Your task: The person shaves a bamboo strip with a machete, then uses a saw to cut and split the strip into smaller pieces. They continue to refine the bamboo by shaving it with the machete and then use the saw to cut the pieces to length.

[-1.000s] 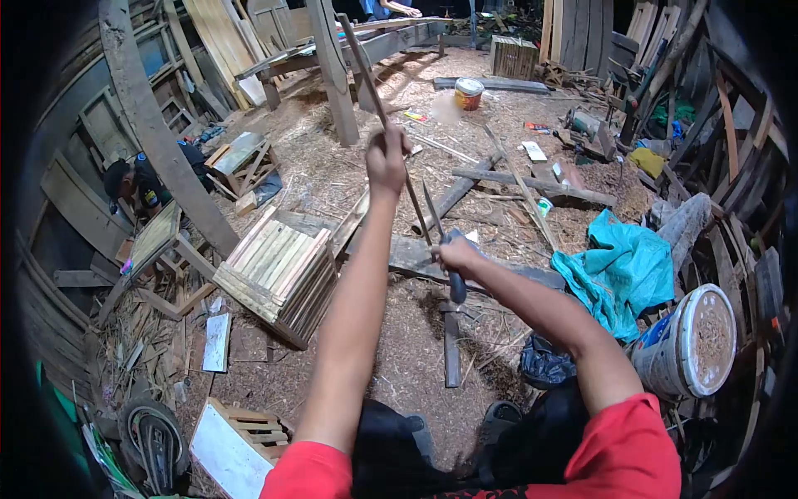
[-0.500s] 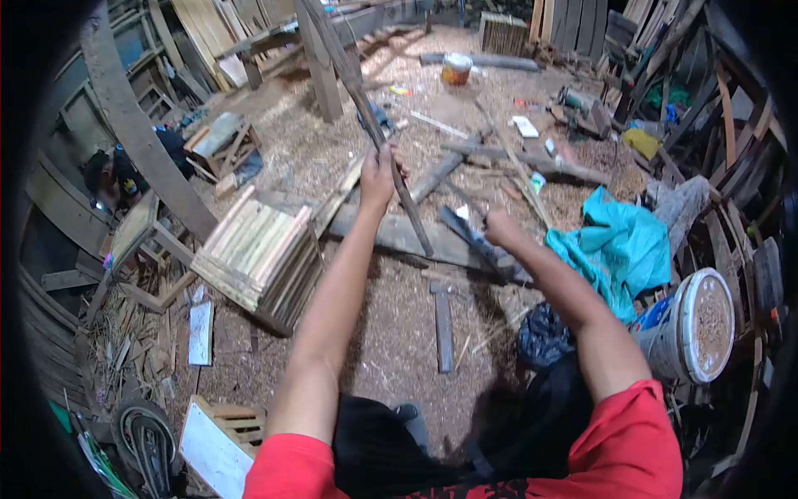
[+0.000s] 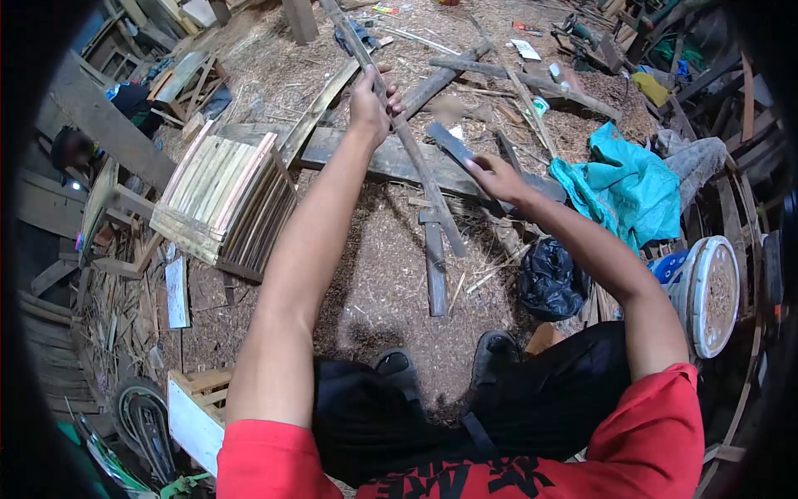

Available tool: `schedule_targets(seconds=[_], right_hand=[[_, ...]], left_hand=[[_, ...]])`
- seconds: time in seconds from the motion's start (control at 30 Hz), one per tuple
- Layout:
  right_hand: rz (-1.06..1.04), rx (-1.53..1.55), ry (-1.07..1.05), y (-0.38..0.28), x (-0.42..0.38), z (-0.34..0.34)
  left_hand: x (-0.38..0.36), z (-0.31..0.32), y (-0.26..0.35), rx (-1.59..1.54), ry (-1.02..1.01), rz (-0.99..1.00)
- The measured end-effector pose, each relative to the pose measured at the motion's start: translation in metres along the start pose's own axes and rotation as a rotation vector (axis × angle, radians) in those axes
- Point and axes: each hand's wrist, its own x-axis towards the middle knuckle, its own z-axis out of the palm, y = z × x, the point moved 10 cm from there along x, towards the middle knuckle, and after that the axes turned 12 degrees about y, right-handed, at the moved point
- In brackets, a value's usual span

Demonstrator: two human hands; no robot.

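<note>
Fingers of the left hand (image 3: 368, 106) alone now clamp a long brown stick (image 3: 422, 172); right hand (image 3: 496, 176), grip unclear, meets a flat dark bar (image 3: 449, 143).

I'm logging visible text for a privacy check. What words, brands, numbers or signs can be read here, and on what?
None reads with certainty.
Red shirt: large dark lettering, distorted and cut off by the picture's edge.
Bucket: blue label angled away, unreadable.
Yellow packet and orange packet: any print too small to read.
Tub: too small to read.
</note>
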Motion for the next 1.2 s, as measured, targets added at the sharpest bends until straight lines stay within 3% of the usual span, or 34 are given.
schedule_targets(seconds=[0.07,0.13,0.2,0.23,0.27,0.33,0.43,0.5,0.53,0.57,0.63,0.7,0.8,0.93,1.07,1.2], right_hand=[[0.13,0.428,-0.057,-0.045,-0.01,0.031],[0.121,0.495,-0.214,-0.063,-0.026,0.072],[0.254,0.569,-0.388,-0.097,-0.065,0.09],[0.172,0.521,-0.433,-0.115,-0.078,0.087],[0.004,0.454,-0.318,-0.102,-0.077,0.099],[-0.007,0.332,-0.224,-0.089,-0.082,0.102],[0.1,0.289,-0.53,-0.065,-0.082,0.118],[-0.185,-0.112,-0.54,-0.046,-0.074,0.108],[-0.325,-0.313,-0.536,-0.028,-0.071,0.107],[-0.27,-0.487,-0.474,0.01,-0.061,0.102],[-0.121,-0.649,-0.204,0.026,-0.054,0.048],[-0.204,-0.725,0.018,0.046,-0.053,0.022],[-0.212,-0.818,0.097,0.049,-0.06,0.006],[-0.277,-0.976,0.042,0.059,-0.053,0.016],[-0.2,-0.996,-0.035,0.083,-0.037,0.024],[0.049,-0.57,0.087,0.064,-0.027,-0.004]], left_hand=[[0.002,-0.003,-0.003,-0.031,0.014,-0.013],[0.004,-0.007,-0.005,-0.037,0.009,-0.005],[0.013,-0.017,-0.001,-0.036,0.028,0.011],[0.013,-0.018,0.008,-0.031,0.025,0.027],[0.014,-0.023,0.018,-0.036,0.048,0.04],[0.016,-0.032,0.032,-0.044,0.088,0.067],[0.014,-0.038,0.041,0.004,0.131,0.138],[0.016,-0.039,0.054,0.069,0.168,0.211],[0.016,-0.04,0.059,0.158,0.166,0.245],[0.016,-0.041,0.059,0.265,0.171,0.268],[0.022,-0.048,0.041,0.448,0.167,0.243],[0.028,-0.068,0.006,0.602,0.156,0.151],[0.021,-0.089,-0.042,0.706,0.18,0.057],[-0.003,-0.088,-0.074,0.548,0.061,-0.187],[-0.004,-0.094,-0.08,0.551,0.049,-0.188],[0.004,-0.1,-0.08,0.511,0.041,-0.183]])
